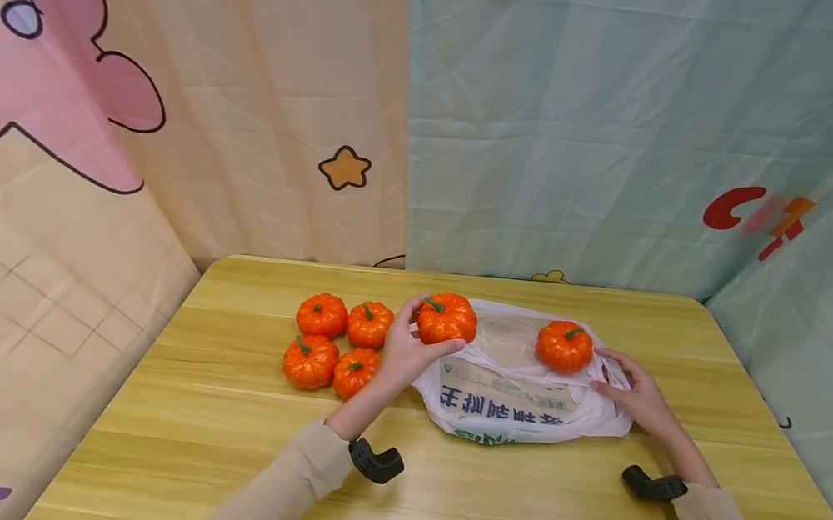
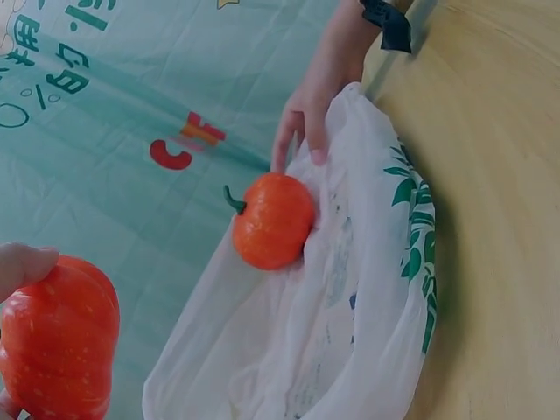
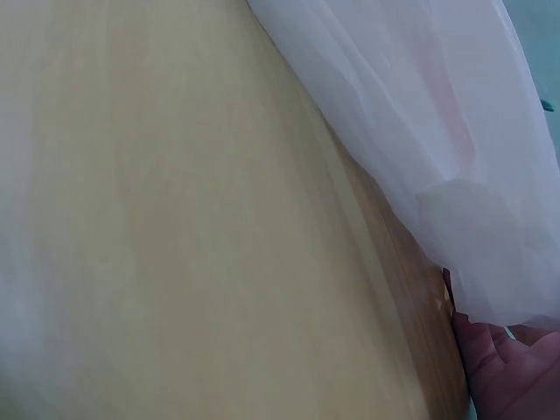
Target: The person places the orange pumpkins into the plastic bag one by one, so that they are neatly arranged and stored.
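Observation:
My left hand [image 1: 403, 352] holds a small orange pumpkin [image 1: 450, 320] with a green stem, thumb and fingers around its sides. It is raised at the left end of a white plastic bag [image 1: 600, 418], which lies on its side with dark printed lettering. A second pumpkin [image 1: 564, 347] rests at the bag's opening, near its right end. Beside that pumpkin, my right hand [image 1: 642, 396] grips the bag's right edge between thumb and fingers. White plastic [image 3: 472, 227] covers part of the right fingers in the right wrist view.
Several more pumpkins [image 1: 311, 361] sit clustered on the wooden table [image 1: 513, 504], left of the bag. Patterned curtains [image 1: 625, 129] hang behind the table and along its sides. Each wrist wears a black strap mount [image 1: 376, 462].

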Demonstrator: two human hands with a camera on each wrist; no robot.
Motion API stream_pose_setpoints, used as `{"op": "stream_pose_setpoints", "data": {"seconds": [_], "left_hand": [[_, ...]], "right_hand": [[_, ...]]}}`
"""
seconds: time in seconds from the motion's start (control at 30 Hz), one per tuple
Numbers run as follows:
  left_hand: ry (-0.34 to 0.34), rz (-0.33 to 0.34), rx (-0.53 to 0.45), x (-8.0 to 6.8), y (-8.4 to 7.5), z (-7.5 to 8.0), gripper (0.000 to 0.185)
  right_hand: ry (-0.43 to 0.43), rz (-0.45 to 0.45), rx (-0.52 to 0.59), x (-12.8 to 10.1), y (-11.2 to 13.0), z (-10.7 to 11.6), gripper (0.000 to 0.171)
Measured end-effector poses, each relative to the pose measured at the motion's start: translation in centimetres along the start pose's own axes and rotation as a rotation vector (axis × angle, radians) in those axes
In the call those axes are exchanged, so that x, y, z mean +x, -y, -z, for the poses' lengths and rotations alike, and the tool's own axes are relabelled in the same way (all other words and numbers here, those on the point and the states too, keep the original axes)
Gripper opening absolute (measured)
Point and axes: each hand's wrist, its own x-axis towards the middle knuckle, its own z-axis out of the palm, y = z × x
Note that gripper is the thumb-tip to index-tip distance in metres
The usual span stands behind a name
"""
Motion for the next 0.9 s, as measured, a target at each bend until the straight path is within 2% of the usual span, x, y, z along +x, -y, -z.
{"op": "stream_pose_setpoints", "data": {"seconds": [0.27, 0.47, 0.73, 0.9], "left_hand": [[0.036, -0.009, 0.006, 0.3, 0.5, -2.2, 0.08], [0.033, 0.026, 0.017, 0.6, 0.9, -4.0, 0.083], [0.043, 0.025, 0.028, 1.0, 1.5, -6.3, 0.082], [0.056, 0.061, 0.013, 1.0, 1.6, -7.6, 0.083]], "right_hand": [[0.002, -0.003, -0.017, 0.1, 0.1, -0.3, 0.059], [-0.004, 0.007, -0.014, 0.1, -0.1, -0.2, 0.058], [-0.011, 0.02, -0.009, 0.1, -0.1, -0.1, 0.057], [-0.01, 0.016, -0.004, 0.1, -0.1, -0.1, 0.057]]}}
